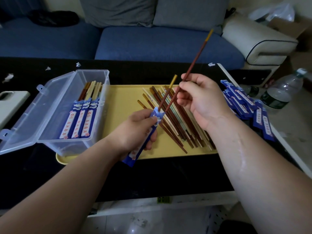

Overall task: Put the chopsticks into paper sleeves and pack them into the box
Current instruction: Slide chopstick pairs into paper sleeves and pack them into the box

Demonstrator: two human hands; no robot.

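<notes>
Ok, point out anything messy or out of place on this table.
White paper scraps litter the black table near its far edge. The loose sleeves lie in an untidy heap at its right edge, and the chopsticks on the yellow tray are fanned and crossed.

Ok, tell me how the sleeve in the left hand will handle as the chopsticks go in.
Probably floppy: the sleeve is thin paper, and the left hand grips its middle. Likely very light, held tilted in the air. Its mouth could crumple if the chopstick in the right hand enters askew.
</notes>
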